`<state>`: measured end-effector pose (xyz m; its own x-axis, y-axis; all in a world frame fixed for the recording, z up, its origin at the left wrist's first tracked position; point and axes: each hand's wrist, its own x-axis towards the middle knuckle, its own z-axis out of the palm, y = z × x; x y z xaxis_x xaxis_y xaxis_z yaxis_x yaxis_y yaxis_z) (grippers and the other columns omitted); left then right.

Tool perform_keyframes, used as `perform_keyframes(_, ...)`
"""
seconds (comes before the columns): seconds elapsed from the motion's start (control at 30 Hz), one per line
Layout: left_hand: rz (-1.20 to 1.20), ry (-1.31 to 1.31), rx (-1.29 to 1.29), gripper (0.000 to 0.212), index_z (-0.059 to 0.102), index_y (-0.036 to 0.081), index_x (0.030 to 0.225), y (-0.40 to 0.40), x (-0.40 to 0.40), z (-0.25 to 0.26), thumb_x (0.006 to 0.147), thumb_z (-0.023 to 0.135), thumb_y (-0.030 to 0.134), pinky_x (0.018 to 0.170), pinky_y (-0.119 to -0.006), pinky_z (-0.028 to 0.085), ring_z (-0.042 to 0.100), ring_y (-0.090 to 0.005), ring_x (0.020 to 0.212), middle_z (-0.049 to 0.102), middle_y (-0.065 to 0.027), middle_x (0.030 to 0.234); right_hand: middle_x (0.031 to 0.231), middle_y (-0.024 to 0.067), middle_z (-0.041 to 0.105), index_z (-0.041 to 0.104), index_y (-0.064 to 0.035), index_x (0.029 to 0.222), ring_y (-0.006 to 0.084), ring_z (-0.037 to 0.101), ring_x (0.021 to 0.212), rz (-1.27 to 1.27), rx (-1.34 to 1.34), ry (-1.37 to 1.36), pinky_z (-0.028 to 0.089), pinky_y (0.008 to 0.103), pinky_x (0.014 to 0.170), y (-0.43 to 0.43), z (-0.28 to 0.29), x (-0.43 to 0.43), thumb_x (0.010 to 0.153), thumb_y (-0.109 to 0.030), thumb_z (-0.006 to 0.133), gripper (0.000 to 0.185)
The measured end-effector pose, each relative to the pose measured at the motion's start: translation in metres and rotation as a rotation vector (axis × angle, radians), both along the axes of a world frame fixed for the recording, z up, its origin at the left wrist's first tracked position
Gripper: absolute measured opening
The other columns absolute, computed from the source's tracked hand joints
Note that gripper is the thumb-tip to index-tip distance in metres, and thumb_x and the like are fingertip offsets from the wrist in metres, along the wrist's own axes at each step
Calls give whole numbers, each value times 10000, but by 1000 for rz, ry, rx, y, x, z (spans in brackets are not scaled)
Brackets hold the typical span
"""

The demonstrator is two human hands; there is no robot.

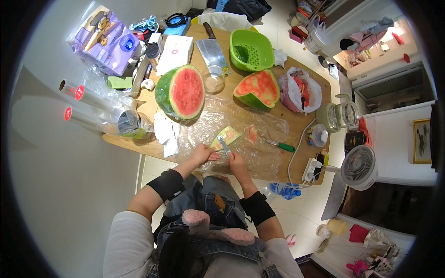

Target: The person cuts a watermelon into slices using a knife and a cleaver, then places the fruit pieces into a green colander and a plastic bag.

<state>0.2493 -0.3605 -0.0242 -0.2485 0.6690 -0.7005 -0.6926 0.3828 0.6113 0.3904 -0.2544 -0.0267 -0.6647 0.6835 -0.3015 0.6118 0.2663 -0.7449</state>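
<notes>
My left hand (204,154) pinches the lower left end of a pale green watermelon rind strip (230,133) with a thin layer of pinkish flesh. In my right hand (237,162) is a small knife or peeler (223,145), whose metal part lies over the strip. Both are above a sheet of clear plastic film (208,114). A scrap of reddish rind (251,134) lies right of the strip. Farther right rests a green-handled peeler or knife (285,146). A cut watermelon half (187,92) stands at the back left, and a scooped-out rind piece (260,89) sits at the back right.
A cleaver (211,52) lies behind a clear plastic cup (213,81). Beside it stands a green colander basket (252,50). A white plastic bag (306,90) holds red scraps. A power strip (310,169) and its white cable occupy the right edge, near a fan (358,167).
</notes>
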Motion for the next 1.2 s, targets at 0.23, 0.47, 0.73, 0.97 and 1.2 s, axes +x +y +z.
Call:
perform_keyframes(0.23,18,116,48,227,482,-127,880,-3,10,-14,870,425,93,608,-296,529,620,-263,725,584,-201,821,591,129,530,551,29,781,222,511,513,-91,-262,41,397,327,507,-2,-5,1,834,-214,467,263)
perform_keyframes(0.47,-119,112,44,227,473,-127,907,-8,-6,-17,874,416,91,587,-305,528,621,-273,721,579,-189,798,584,91,530,548,39,835,159,519,519,-33,-375,19,404,297,500,11,-9,3,846,-234,460,287)
perform_keyframes(0.73,-349,141,66,235,480,-130,895,-7,-31,-14,871,427,98,578,-306,531,624,-276,686,571,-177,763,609,141,525,538,39,827,220,551,565,100,-329,42,409,329,526,26,-5,4,845,-223,439,280)
perform_keyframes(0.97,-343,86,47,252,476,-148,879,-5,-31,-15,869,434,100,585,-313,534,622,-286,693,574,-198,786,615,179,529,530,38,786,311,521,568,207,-79,-39,393,377,541,27,-1,3,831,-233,435,291)
perform_keyframes(1.2,-143,116,14,253,477,-157,889,-2,-8,0,870,418,88,595,-308,531,621,-288,703,577,-211,801,566,103,531,538,33,746,193,511,485,-7,-395,5,392,314,464,5,-15,4,838,-269,453,327)
